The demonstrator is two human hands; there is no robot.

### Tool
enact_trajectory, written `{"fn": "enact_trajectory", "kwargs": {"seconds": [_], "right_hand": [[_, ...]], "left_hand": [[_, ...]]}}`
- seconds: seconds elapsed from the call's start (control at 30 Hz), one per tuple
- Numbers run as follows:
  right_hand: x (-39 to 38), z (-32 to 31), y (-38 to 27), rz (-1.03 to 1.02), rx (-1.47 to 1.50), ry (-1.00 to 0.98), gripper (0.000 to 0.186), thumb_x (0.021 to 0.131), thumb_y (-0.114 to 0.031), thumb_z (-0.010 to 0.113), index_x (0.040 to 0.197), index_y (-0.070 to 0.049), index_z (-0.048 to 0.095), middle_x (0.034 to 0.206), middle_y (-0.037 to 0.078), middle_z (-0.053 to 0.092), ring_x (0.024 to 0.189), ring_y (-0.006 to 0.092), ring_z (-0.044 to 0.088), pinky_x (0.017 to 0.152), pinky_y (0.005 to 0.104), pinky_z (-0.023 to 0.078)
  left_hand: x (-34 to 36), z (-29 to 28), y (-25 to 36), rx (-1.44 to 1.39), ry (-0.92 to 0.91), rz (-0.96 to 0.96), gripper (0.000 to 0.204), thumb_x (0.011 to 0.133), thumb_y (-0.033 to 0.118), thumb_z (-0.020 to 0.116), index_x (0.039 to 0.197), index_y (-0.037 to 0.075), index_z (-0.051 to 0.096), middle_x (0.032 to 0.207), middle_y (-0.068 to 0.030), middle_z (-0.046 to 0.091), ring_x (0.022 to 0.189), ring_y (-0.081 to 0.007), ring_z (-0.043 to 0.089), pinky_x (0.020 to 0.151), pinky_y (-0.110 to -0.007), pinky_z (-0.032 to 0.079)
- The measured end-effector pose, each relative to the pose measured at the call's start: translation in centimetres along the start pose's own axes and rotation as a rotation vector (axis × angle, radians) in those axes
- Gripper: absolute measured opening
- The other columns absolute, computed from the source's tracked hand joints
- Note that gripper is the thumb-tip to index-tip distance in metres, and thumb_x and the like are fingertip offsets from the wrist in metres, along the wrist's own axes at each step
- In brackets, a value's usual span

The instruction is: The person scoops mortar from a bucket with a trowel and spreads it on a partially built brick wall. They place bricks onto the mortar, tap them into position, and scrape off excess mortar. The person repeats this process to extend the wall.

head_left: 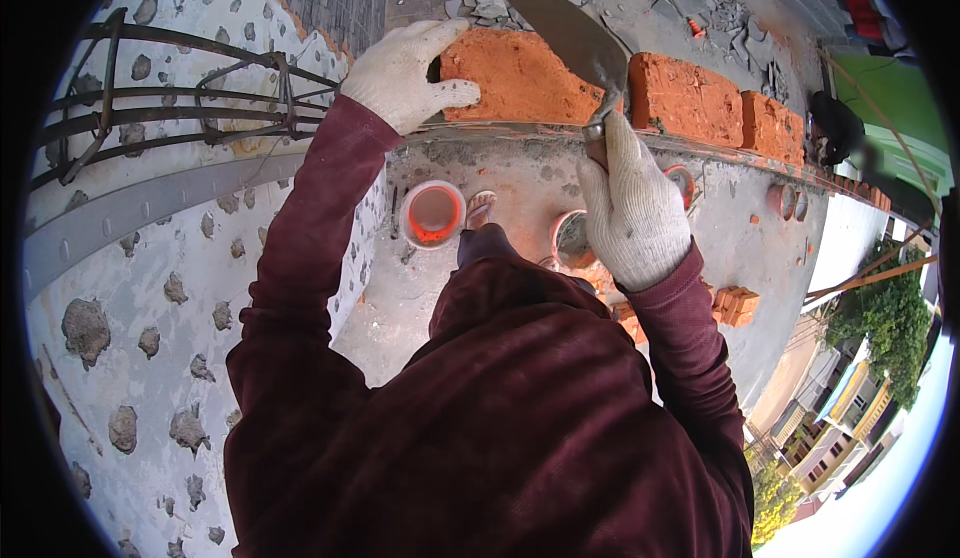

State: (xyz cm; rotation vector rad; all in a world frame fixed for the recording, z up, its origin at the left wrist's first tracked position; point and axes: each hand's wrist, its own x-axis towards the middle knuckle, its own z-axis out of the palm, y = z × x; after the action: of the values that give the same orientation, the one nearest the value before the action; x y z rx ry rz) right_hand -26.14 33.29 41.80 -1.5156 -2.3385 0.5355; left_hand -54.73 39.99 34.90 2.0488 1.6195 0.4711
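Gripping fingers [455, 88] clasp brick [520, 76]; trowel [560, 23] fisted.

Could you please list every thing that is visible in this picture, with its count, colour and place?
brick under the left hand: one, orange-red, top of the wall, at the left end of the row
other laid bricks: several, orange-red, same row, running to the right
trowel: one, grey metal blade, over the brick row
buckets: about two, orange inside, on the floor below
loose bricks: small pile, orange, floor at right
column: one, white with grey patches, left
steel bars: dark cage, on the column
left hand: white glove, gripping the brick
right hand: white glove, holding the trowel
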Motion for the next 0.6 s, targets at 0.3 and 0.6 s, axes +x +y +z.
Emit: {"fn": "enact_trajectory", "kwargs": {"seconds": [0.3, 0.6], "right_hand": [[-0.1, 1.7, -2.7, 0.164, 0.024, -0.175, 0.057, 0.093, -0.016, 0.065, 0.142, 0.003, 0.044, 0.105, 0.022, 0.066, 0.089, 0.0418, 0.07, 0.068, 0.0473, 0.058], [-2.6, -1.0, 0.1, 0.112, 0.445, 0.026, 0.032, 0.099, -0.015, 0.06, 0.125, 0.002, 0.051, 0.093, 0.02, 0.066, 0.081, 0.0382, 0.071, 0.071, 0.0435, 0.056]], "left_hand": [[0.0, 0.3, -0.7, 0.057, 0.034, 0.023, 0.079, 0.079, 0.039, 0.08, 0.146, 0.005, 0.057, 0.143, -0.0189, 0.06, 0.131, -0.0351, 0.058, 0.11, -0.042, 0.046], [0.2, 0.0, -0.3, 0.095, -0.002, 0.02, 0.081, 0.078, 0.039, 0.082, 0.145, 0.001, 0.056, 0.141, -0.0188, 0.062, 0.131, -0.0355, 0.057, 0.11, -0.043, 0.045]]}}
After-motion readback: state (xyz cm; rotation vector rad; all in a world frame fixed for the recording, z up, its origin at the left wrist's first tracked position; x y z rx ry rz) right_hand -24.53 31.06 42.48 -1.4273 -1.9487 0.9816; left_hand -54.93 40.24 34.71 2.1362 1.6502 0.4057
